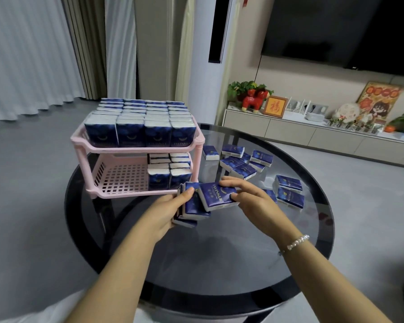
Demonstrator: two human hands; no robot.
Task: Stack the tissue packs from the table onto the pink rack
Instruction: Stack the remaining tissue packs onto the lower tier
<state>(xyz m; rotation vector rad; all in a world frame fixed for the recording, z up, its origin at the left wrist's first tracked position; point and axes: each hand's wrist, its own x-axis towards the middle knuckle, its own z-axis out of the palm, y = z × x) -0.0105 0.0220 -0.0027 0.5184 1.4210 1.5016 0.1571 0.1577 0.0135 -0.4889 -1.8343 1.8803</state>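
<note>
A pink two-tier rack [135,150] stands on the left of the round glass table [219,257]. Its top tier is packed with upright blue tissue packs [140,122]. The lower tier holds two rows of packs [169,170] on its right side; its left side is bare grid. My left hand [170,207] grips a small stack of packs [191,212] just in front of the rack. My right hand [250,199] holds one blue pack [217,197] against that stack. Several loose packs [240,159] lie on the table to the right.
Two more packs [289,191] lie stacked near the table's right edge. Beyond the table stand a low white cabinet [289,134] with ornaments, a wall TV [341,31], a tall white air-conditioner column [208,66] and curtains [33,54]. Grey floor surrounds the table.
</note>
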